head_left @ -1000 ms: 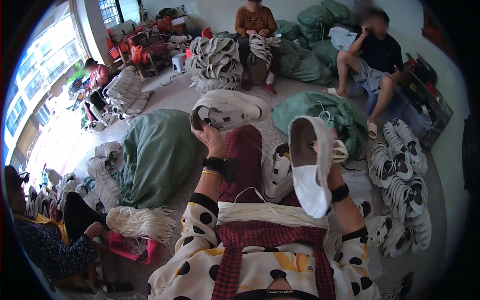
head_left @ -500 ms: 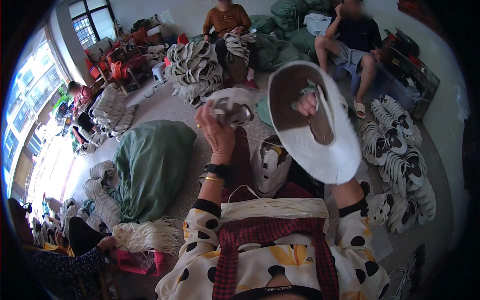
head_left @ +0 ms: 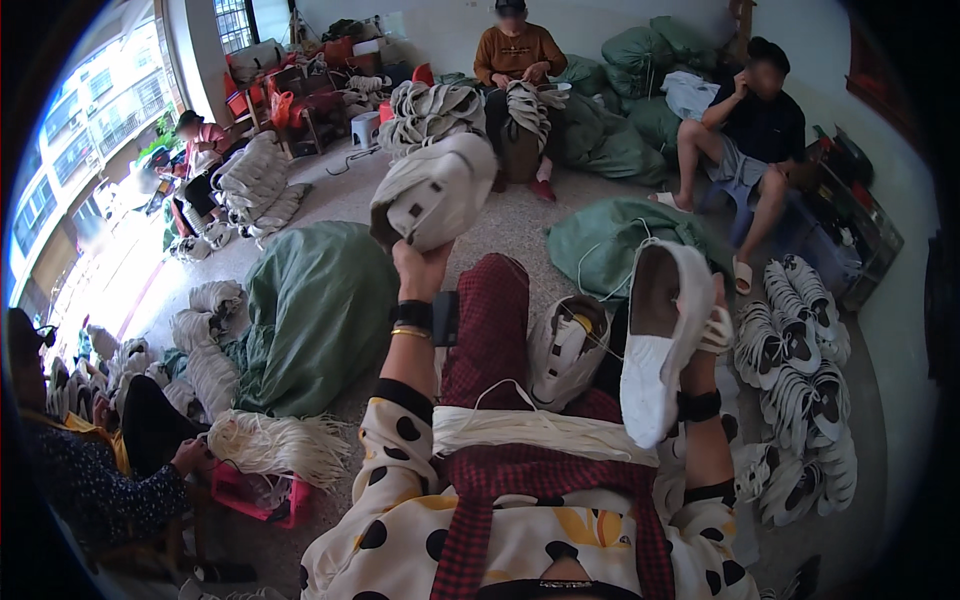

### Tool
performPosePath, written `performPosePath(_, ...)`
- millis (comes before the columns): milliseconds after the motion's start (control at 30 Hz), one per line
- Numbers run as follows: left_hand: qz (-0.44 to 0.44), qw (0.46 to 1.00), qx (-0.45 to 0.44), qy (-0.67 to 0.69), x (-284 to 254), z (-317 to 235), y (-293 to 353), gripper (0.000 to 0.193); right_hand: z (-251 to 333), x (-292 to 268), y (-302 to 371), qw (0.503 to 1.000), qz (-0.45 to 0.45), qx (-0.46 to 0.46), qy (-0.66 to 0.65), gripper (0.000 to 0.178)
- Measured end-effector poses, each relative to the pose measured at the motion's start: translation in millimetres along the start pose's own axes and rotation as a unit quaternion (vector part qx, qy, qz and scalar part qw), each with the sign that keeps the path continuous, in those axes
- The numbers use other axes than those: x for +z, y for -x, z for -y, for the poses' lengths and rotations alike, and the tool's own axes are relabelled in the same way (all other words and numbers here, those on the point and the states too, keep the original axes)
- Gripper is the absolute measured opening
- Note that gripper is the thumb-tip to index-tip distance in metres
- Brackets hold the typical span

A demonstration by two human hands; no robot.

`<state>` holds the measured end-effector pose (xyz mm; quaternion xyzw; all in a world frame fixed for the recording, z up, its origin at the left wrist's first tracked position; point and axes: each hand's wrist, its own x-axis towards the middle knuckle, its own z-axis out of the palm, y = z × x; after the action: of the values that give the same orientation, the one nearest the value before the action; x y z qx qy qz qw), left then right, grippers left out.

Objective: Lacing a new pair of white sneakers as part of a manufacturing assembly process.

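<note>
Raised in front of me, my left hand (head_left: 422, 268) grips a white shoe upper (head_left: 450, 190) by its lower end, the fingers mostly hidden by it. My right hand (head_left: 714, 325) is closed around the side of another white shoe upper (head_left: 660, 345), whose brown-grey lining faces me. Between them, a third shoe upper (head_left: 568, 352) with a yellow spot inside rests at my lap, a pale lace trailing near it. A bundle of flat cream laces (head_left: 540, 432) lies across my lap over the red checked apron (head_left: 490, 320).
Green sacks (head_left: 310, 320) stand at left and ahead (head_left: 610, 240). Stacked shoe uppers (head_left: 800, 370) line the right side; another pile (head_left: 255, 185) is far left. Several people sit around, one near left beside a pink basket (head_left: 262, 495) topped with laces.
The left upper has risen and turned its outer side toward view. My right hand's upper has swung upright, lower and to the right. The head view has shifted, showing more of the far room.
</note>
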<state>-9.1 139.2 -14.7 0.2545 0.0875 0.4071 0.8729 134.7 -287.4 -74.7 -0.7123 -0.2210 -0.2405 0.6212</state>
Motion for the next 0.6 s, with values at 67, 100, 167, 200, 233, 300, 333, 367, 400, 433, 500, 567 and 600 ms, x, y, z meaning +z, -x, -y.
performPosePath(67,0.029,0.993,-0.097,0.061,-21.8,-13.2,-1.5,0.050,33.1,11.2,7.7,0.989,-0.066,-0.080,0.102,0.046)
performPosePath(100,0.094,0.987,-0.127,0.024,-31.5,-18.9,-3.2,0.050,60.0,20.0,2.2,0.996,-0.047,0.024,0.065,0.051)
performPosePath(167,0.173,0.967,-0.177,-0.057,-34.5,-24.7,1.1,0.048,77.5,38.0,-2.3,0.986,0.001,-0.030,0.166,0.048)
performPosePath(200,0.253,0.941,-0.200,-0.107,-36.2,-24.9,-2.7,0.046,87.2,49.3,-6.8,0.982,0.014,-0.058,0.178,0.048)
performPosePath(233,0.258,0.935,-0.217,-0.109,-36.5,-17.6,-11.0,0.046,83.3,60.6,-11.9,0.980,0.014,-0.058,0.188,0.049)
performPosePath(300,0.294,0.897,-0.275,-0.185,-44.6,-0.2,-26.5,0.050,109.2,89.3,-9.3,0.978,0.059,-0.055,0.194,0.050)
performPosePath(333,0.300,0.890,-0.289,-0.186,-35.6,9.7,-24.5,0.050,115.9,99.4,-7.0,0.973,0.096,-0.026,0.210,0.052)
performPosePath(367,0.336,0.866,-0.295,-0.222,-21.2,13.4,-18.5,0.053,110.4,111.8,-6.7,0.968,0.109,-0.064,0.218,0.050)
performPosePath(400,0.371,0.840,-0.299,-0.257,-10.5,18.1,-14.8,0.055,103.9,124.5,-5.4,0.958,0.127,-0.098,0.239,0.047)
performPosePath(433,0.385,0.823,-0.368,-0.198,-19.9,20.6,-31.6,0.040,101.3,139.2,-2.5,0.946,0.150,-0.136,0.253,0.044)
performPosePath(500,0.368,0.824,-0.357,-0.243,-9.0,30.9,-23.4,0.042,92.3,155.8,15.1,0.922,0.194,-0.155,0.298,0.038)
performPosePath(567,0.347,0.828,-0.334,-0.287,-18.0,40.6,-33.7,0.044,83.0,157.5,28.8,0.893,0.243,-0.180,0.334,0.033)
performPosePath(600,0.385,0.810,-0.217,-0.384,-48.2,47.7,-60.7,0.040,80.4,158.8,36.7,0.883,0.276,-0.193,0.327,0.025)
